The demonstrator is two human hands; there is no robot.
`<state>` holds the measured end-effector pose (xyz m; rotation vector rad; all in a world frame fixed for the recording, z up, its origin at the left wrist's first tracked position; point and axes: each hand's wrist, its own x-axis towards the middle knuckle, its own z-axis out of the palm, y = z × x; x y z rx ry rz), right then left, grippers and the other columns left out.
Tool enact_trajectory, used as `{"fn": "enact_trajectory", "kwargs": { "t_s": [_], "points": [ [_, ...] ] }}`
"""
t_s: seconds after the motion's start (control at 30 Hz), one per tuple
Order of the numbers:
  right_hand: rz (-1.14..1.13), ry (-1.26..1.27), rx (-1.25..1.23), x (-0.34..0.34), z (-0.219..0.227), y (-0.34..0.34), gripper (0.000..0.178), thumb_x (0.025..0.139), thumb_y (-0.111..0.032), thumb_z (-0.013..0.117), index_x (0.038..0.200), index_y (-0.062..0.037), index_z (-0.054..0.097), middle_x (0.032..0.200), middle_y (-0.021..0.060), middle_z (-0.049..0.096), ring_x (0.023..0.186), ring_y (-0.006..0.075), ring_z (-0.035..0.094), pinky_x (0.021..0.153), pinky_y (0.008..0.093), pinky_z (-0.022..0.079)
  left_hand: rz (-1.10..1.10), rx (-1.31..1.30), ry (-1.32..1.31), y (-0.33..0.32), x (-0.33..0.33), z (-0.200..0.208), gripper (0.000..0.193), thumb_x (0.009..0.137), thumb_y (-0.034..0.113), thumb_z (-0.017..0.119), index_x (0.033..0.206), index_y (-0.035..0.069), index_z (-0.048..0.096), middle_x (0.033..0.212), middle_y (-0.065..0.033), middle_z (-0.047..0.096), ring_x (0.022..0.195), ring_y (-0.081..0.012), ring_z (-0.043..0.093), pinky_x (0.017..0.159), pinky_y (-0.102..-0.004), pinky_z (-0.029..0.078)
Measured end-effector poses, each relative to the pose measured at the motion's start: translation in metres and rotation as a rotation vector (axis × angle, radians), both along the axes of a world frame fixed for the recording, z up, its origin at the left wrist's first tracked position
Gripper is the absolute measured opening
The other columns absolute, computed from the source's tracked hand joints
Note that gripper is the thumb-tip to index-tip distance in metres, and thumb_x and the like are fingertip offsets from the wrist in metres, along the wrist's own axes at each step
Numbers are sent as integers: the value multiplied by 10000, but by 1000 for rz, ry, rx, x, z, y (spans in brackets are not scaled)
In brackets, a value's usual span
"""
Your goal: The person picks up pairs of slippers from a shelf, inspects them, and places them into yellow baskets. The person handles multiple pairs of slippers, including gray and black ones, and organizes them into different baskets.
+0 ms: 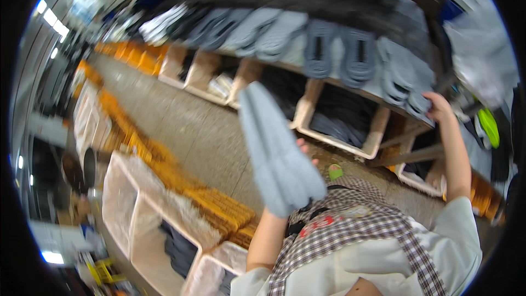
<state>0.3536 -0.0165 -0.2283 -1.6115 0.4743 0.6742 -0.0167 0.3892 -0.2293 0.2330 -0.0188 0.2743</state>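
Observation:
My left hand (pixel 304 149) holds a bundle of long light-grey shoe soles (pixel 276 153) upright in front of my apron. Most of that hand is hidden behind the soles; only some fingertips show past their edge. Stretched out to the right, my right hand (pixel 436 106) is closed at the end of a small stack of grey soles (pixel 402 71) at the right end of the bench. Beside that stack lie a pair of darker grey soles with black slots (pixel 339 52) and paler grey soles (pixel 274 30).
Cream crates (pixel 307 115) with dark pieces line the space under the bench (pixel 383 96). More cream crates (pixel 134 214) and orange crates (pixel 192 186) stand on my left, across the concrete floor (pixel 192 126). A clear plastic bag (pixel 482 49) hangs at the right.

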Motion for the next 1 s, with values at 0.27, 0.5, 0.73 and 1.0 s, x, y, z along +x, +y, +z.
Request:
{"fn": "enact_trajectory", "kwargs": {
  "t_s": [0.27, 0.5, 0.73, 1.0],
  "points": [
    [-204, -163, 168, -61, 21, -77, 565, 773, -340, 616, 1230, -18, 532, 1186, 135, 576, 1084, 289, 541, 958, 395, 429, 94, -144, -19, 18, -30, -19, 557, 956, 246, 464, 1454, 185, 220, 1381, -71, 422, 1213, -201, 473, 1005, -354, 410],
    [220, -321, 187, -214, 96, 29, 588, 757, -281, 538, 1281, -24, 475, 1193, 140, 555, 1052, 258, 560, 934, 362, 437, 258, -25, -34, 34, -86, -16, 675, 933, 196, 498, 1488, 222, 113, 1435, -49, 350, 1230, -166, 451, 1018, -317, 391],
    [1128, -826, 51, -290, 29, 280, 703, 679, -35, 593, 1343, 18, 369, 1316, 156, 443, 1225, 249, 429, 1043, 351, 324, 397, 312, 210, 25, -140, -10, 691, 920, 171, 508, 1487, 122, 115, 1493, -88, 233, 1340, -194, 271, 1090, -310, 237],
    [1386, -28, 471, -342, -14, 365, 643, 753, -26, 689, 1328, -1, 402, 1266, 83, 516, 1170, 165, 484, 1012, 326, 382, 719, 172, 630, -5, -167, 7, 840, 892, 130, 591, 1468, 92, -19, 1487, -165, 157, 1349, -281, 244, 1077, -412, 283]
  ]
}}
